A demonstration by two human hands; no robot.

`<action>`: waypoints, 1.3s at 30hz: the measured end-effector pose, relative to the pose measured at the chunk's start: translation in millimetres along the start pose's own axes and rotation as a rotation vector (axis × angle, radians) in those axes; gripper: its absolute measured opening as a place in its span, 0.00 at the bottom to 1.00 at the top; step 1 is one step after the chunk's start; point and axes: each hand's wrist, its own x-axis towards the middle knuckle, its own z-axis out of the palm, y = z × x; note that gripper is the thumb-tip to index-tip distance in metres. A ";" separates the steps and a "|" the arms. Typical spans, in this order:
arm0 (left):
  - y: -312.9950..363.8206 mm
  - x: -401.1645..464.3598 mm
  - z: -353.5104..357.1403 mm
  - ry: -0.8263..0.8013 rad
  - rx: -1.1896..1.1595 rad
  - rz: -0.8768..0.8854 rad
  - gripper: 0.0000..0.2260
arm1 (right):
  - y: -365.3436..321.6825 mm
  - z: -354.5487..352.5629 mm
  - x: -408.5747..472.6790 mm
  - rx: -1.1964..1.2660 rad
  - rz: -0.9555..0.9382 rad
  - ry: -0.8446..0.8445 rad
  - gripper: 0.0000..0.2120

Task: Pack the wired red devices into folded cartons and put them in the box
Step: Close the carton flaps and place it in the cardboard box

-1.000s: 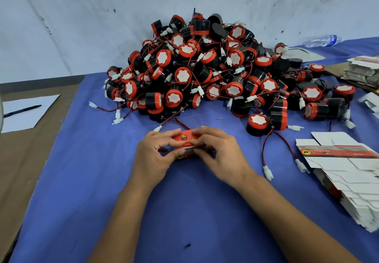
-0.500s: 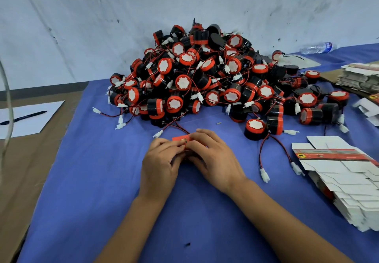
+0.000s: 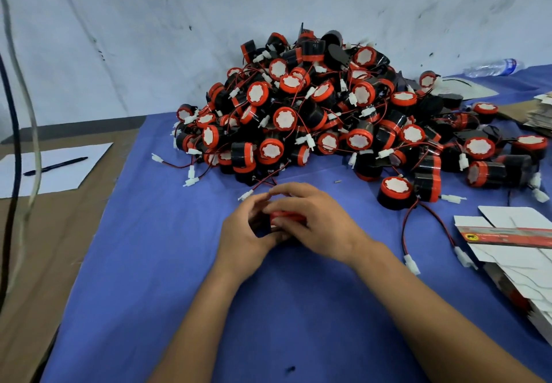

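Both the left hand (image 3: 245, 230) and right hand (image 3: 316, 221) grip a small red carton (image 3: 288, 218) at mid-table on the blue cloth-covered table (image 3: 149, 263), between the heaped red-and-black wired devices (image 3: 328, 114) along the far edge and flat white cartons (image 3: 513, 251) at the right edge.

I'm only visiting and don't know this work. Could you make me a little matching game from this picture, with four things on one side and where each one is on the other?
Things:
1. pen
2. water bottle
3. flat cartons
4. red carton

Places:
A. between both hands
B. on white paper, far left
C. lying by the wall, far right
D. stacked at the right edge of the blue cloth

Pairs: 1-B, 2-C, 3-D, 4-A
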 end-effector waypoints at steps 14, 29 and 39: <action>-9.4 5.7 -3.6 -0.040 -0.034 0.000 0.25 | 5.4 7.9 -17.3 -0.096 0.018 -0.108 0.19; 12.5 -1.3 22.6 0.209 -0.588 -0.115 0.28 | -9.6 24.6 -25.2 0.547 0.388 0.260 0.34; 22.6 -7.5 23.6 0.262 -0.372 -0.027 0.22 | -20.5 35.2 -24.8 0.389 0.303 0.170 0.33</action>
